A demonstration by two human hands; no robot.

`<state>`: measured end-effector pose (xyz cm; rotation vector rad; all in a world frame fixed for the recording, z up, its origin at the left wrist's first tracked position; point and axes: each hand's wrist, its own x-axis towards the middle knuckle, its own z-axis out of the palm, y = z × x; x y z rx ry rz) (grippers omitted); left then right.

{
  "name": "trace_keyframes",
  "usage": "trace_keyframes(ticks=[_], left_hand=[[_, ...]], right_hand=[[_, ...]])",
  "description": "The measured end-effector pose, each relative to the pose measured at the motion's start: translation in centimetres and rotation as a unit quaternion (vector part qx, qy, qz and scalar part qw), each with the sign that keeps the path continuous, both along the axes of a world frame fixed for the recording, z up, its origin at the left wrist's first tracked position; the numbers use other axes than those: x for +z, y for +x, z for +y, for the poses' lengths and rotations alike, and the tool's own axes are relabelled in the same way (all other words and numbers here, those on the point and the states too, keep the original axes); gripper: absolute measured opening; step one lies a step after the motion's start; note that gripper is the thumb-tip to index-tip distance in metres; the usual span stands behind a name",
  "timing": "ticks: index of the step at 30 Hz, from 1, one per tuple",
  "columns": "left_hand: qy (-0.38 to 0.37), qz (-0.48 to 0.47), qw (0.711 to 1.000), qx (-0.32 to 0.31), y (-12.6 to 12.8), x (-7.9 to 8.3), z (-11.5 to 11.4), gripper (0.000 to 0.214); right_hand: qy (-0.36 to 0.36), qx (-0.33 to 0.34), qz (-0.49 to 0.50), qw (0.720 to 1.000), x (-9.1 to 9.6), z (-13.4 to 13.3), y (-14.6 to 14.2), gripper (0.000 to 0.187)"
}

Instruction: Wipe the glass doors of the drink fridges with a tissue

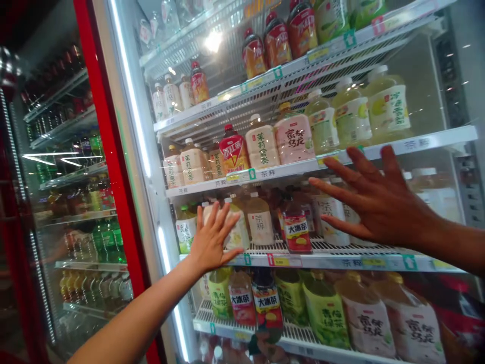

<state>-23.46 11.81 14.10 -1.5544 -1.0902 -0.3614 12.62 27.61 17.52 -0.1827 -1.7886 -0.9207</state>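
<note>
My left hand [212,240] lies flat with fingers spread on the glass door of a drinks fridge [125,71], over a pale tea bottle [238,232] on the third shelf. My right hand [373,199] is also open, fingers stretched out to the left against the same glass, in front of white-labelled bottles [329,212]. Between the two hands stands a small red-labelled tea bottle [296,230]. Neither hand holds anything.
White wire shelves [288,169] carry rows of tea and juice bottles at several levels. A red door frame [109,151] separates this fridge from a second cooler [71,202] on the left, stocked with green and dark bottles.
</note>
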Motion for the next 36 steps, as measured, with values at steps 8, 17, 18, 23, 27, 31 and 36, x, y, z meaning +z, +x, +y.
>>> trace_keyframes(ticks=[8, 17, 18, 23, 27, 31, 36], left_hand=[[0.078, -0.161, 0.984, 0.01, -4.7, -1.8, -1.4, 0.093], [0.126, -0.256, 0.959, 0.009, -9.0, 2.5, -1.7, 0.086], [0.14, -0.268, 0.953, 0.006, -8.5, 2.7, -1.4, 0.085], [0.085, -0.202, 0.976, -0.014, -5.7, -2.1, -1.5, 0.085], [0.091, -0.178, 0.979, -0.028, -4.1, 1.1, -0.1, 0.077], [0.101, -0.161, 0.981, -0.028, -0.5, 1.6, 1.5, 0.082], [-0.023, 0.082, 0.993, -0.082, 2.6, -3.9, 1.1, 0.083]], right_hand=[[-0.028, -0.043, -0.026, 0.998, 1.8, -3.9, -10.0, 0.079], [-0.055, -0.068, -0.038, 0.995, -0.3, -4.4, -11.4, 0.089], [-0.058, -0.07, -0.037, 0.995, -0.3, -4.4, -11.3, 0.09], [-0.061, -0.086, -0.063, 0.992, -0.4, -4.4, -10.9, 0.104], [-0.052, -0.098, -0.059, 0.992, -0.6, -4.4, -11.0, 0.107], [-0.045, -0.092, -0.068, 0.992, -1.1, -4.2, -10.3, 0.104], [-0.016, -0.088, -0.137, 0.986, -2.1, -2.7, -5.4, 0.093]])
